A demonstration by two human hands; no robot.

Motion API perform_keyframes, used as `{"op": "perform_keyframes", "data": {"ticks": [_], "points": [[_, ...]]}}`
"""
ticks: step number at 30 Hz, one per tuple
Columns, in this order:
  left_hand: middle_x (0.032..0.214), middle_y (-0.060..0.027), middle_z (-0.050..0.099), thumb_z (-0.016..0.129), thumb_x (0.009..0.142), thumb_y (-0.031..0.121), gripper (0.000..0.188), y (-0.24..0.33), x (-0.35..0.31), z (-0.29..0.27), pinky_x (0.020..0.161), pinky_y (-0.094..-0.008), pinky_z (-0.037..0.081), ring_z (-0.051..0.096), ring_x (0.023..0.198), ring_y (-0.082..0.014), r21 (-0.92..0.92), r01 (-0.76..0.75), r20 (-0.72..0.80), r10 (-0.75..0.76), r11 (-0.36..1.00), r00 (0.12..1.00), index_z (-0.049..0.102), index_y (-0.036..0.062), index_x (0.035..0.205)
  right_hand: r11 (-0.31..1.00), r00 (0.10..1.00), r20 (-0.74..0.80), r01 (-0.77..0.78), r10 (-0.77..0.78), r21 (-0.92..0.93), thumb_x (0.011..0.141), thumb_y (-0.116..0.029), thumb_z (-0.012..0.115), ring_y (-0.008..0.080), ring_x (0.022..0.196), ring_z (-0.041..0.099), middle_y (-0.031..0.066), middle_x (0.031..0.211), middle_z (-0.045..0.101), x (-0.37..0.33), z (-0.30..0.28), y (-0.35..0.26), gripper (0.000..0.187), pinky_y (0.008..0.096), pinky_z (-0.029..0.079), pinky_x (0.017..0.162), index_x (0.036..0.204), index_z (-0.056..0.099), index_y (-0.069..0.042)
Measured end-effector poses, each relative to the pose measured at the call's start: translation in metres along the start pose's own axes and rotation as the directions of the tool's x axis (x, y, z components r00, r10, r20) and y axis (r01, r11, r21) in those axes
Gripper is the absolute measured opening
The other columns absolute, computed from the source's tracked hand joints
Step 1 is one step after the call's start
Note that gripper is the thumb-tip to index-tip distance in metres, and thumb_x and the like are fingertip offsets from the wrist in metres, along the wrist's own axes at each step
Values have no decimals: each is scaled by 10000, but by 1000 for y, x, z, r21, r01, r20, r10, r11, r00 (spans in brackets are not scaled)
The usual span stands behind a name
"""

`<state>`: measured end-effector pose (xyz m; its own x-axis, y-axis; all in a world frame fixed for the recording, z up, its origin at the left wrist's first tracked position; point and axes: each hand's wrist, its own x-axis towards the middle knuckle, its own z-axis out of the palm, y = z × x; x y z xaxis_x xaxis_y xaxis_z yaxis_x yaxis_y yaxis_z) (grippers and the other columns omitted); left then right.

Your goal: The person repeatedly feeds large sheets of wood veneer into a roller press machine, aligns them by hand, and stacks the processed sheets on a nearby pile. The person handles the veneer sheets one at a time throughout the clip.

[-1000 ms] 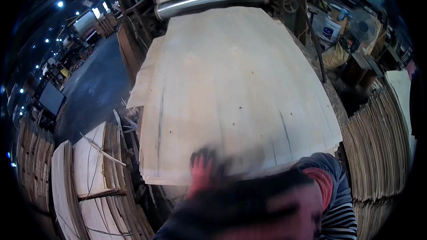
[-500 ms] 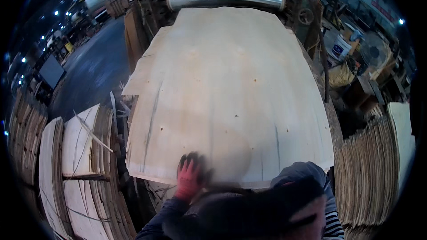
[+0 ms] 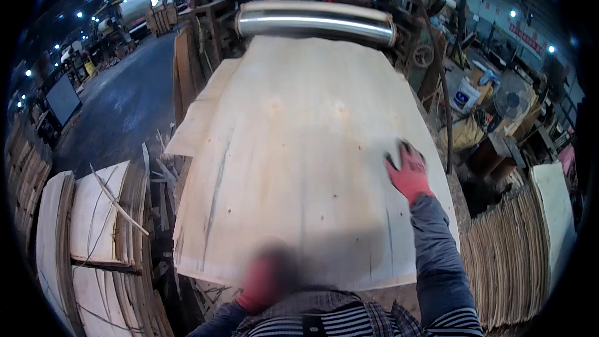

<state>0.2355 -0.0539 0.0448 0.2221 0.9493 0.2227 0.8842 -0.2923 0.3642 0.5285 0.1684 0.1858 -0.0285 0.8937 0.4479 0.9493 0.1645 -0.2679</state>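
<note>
From the head camera, a wide pale veneer sheet (image 3: 299,150) lies flat on top of a stack, running from the person's body up to a shiny metal roller (image 3: 315,20) at its far end. The right hand (image 3: 409,171), in a red glove with dark fingertips, lies palm down on the sheet near its right edge, fingers spread and flat, pressing rather than clasping anything. The grey sleeve (image 3: 437,256) leads back from it to the lower edge. The left hand (image 3: 265,281), also in a red glove, sits at the near edge of the sheet, close to the body; it is blurred, so I cannot tell whether it is clenched on the edge or only resting there. A second, narrower sheet (image 3: 199,112) pokes out from under the left side of the top one. To the left stand piles of veneer offcuts (image 3: 93,218), and to the right more stacked veneer (image 3: 511,243) stands on edge. A dark floor (image 3: 125,106) stretches away at upper left.
</note>
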Motion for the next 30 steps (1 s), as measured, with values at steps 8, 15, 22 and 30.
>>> {"op": "perform_keyframes", "data": {"ticks": [8, 15, 22, 30], "points": [[913, -98, 549, 553, 762, 224, 204, -8, 19, -11, 695, -372, 427, 529, 813, -241, -75, -215, -321, 181, 974, 930, 546, 75, 901, 692, 762, -7, -591, 647, -415, 824, -565, 318, 306, 1275, 220, 148, 1375, 261, -105, 112, 197, 699, 517, 105, 1024, 1360, 221, -127], [969, -82, 569, 632, 688, 189, 282, -26, 29, 17, 729, -405, 424, 532, 851, -285, -138, -31, -297, -12, 990, 955, 597, 133, 962, 662, 687, 10, -696, 727, -278, 813, -545, 364, 257, 1304, 158, 121, 1392, 235, -96, 92, 158, 692, 441, 39, 1056, 1348, 259, -119], [924, -118, 569, 657, 667, 114, 291, -35, 22, 29, 685, -409, 421, 533, 806, -312, -116, -40, -370, -6, 992, 929, 574, 75, 943, 676, 703, -40, -696, 710, -240, 801, -526, 408, 250, 1300, 176, 127, 1380, 259, -99, 99, 162, 682, 428, 47, 1060, 1322, 313, -97], [913, -120, 574, 639, 660, 83, 279, -29, 31, 18, 674, -402, 435, 538, 783, -316, -237, -52, -302, -23, 970, 953, 580, 55, 932, 657, 689, -54, -710, 723, -253, 798, -518, 415, 251, 1298, 185, 120, 1377, 271, -99, 99, 170, 679, 439, 47, 1058, 1329, 304, -108]]}}
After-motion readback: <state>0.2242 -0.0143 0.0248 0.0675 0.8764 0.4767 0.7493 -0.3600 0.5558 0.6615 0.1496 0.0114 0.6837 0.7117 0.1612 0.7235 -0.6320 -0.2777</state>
